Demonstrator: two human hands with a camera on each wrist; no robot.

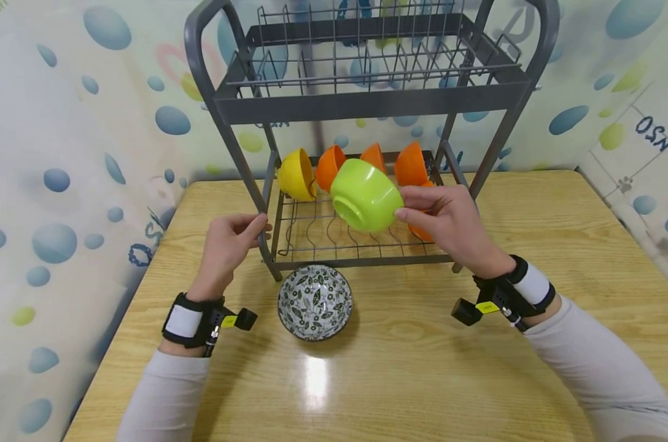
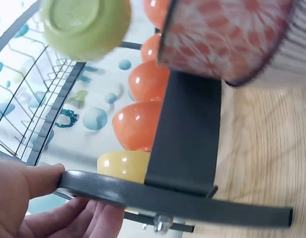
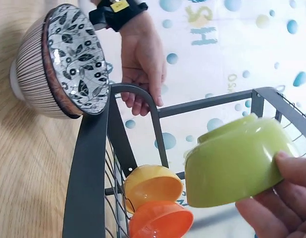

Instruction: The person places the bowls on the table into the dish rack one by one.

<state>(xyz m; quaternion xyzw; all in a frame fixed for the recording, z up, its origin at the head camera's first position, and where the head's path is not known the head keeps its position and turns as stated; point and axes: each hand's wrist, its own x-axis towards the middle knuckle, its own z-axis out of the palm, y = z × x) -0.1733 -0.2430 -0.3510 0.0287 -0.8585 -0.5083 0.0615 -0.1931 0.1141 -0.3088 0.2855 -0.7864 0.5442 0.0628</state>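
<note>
My right hand [image 1: 455, 224] pinches the edge of a glossy green bowl [image 1: 361, 195], tilted with its base toward me, in front of the rack's lower tier. My left hand [image 1: 226, 245] holds the left front leg of a dark grey two-tier dish rack [image 1: 367, 105]; its thumb and fingers lie on either side of the leg in the left wrist view. On the lower tier, a yellow bowl [image 1: 296, 176] and several orange bowls [image 1: 411, 164] stand on edge. A leaf-patterned bowl [image 1: 315, 304] rests upright on the table before the rack, its outside striped in the right wrist view [image 3: 36, 74].
The rack's upper wire tier [image 1: 361, 58] spans above the bowls. The wooden table [image 1: 411, 362] extends around the rack. A patterned wall [image 1: 91, 153] rises behind and to the left, with another wall section [image 1: 643, 141] at the right.
</note>
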